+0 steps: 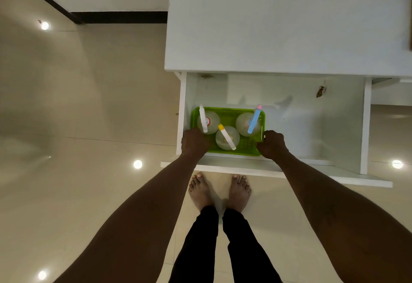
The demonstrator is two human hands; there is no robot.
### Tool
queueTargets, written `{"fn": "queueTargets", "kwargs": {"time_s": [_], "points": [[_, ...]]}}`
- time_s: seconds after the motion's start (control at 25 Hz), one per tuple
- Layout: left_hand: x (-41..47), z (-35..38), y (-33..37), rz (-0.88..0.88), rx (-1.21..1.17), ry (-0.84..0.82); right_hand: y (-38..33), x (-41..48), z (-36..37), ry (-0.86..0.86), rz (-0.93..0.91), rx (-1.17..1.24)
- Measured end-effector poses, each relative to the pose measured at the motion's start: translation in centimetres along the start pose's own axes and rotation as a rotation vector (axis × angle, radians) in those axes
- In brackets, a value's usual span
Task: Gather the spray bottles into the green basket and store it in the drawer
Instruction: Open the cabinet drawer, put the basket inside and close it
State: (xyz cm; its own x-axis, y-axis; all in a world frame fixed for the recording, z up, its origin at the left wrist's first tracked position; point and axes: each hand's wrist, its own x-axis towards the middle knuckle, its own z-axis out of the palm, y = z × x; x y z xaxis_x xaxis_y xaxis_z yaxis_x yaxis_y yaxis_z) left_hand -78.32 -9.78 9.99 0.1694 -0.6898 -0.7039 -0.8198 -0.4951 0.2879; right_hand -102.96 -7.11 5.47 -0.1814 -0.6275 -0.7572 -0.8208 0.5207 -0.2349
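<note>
Nothing here can be read: no writing, label, brand, number or sign. The three clear round plastic spray bottles (227, 137) in the green plastic mesh basket (229, 111) are seen from straight above, so their sides are hidden. A small dark scrap (321, 92) on the white drawer (312, 126) wall is too small to make out.

Near corners of green basket (231, 110) hidden under left hand (195, 143), right hand (273, 144)
</note>
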Motion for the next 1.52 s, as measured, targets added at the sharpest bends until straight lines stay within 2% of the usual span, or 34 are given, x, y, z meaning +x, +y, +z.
{"fn": "queueTargets", "kwargs": {"time_s": [0.16,0.32,0.48,0.6,0.76,0.96,1.08,1.32,1.52], "points": [[-2.3,-1.7,-0.3,0.149,0.170,-0.072,-1.2,-3.7,-1.3,0.091,-0.037,0.038],[-5.0,-3.3,-0.2,0.345,0.206,-0.066,-2.2,-8.3,-2.7,0.219,-0.259,0.086],[-8.2,-4.3,-0.2,0.551,0.208,-0.099,-2.3,-12.9,-2.7,0.219,-0.403,0.168],[-10.4,-4.3,-1.3,0.588,0.214,-0.151,-2.0,-15.5,-1.6,0.250,-0.454,0.106],[-12.1,-3.3,-3.3,0.599,0.431,-0.078,-1.0,-18.3,0.6,0.291,-0.480,0.012],[-13.1,-1.7,-3.5,0.715,0.649,0.133,-0.7,-17.6,2.2,0.421,-0.530,-0.149],[-13.8,-1.3,-3.2,0.799,0.767,0.260,0.1,-16.7,2.5,0.510,-0.650,-0.241],[-14.0,-1.3,-2.8,0.861,0.788,0.323,0.5,-15.8,2.4,0.649,-0.789,-0.326],[-13.1,-2.4,-0.7,0.809,0.780,0.305,-0.5,-14.6,0.8,0.639,-0.746,-0.340]]}}
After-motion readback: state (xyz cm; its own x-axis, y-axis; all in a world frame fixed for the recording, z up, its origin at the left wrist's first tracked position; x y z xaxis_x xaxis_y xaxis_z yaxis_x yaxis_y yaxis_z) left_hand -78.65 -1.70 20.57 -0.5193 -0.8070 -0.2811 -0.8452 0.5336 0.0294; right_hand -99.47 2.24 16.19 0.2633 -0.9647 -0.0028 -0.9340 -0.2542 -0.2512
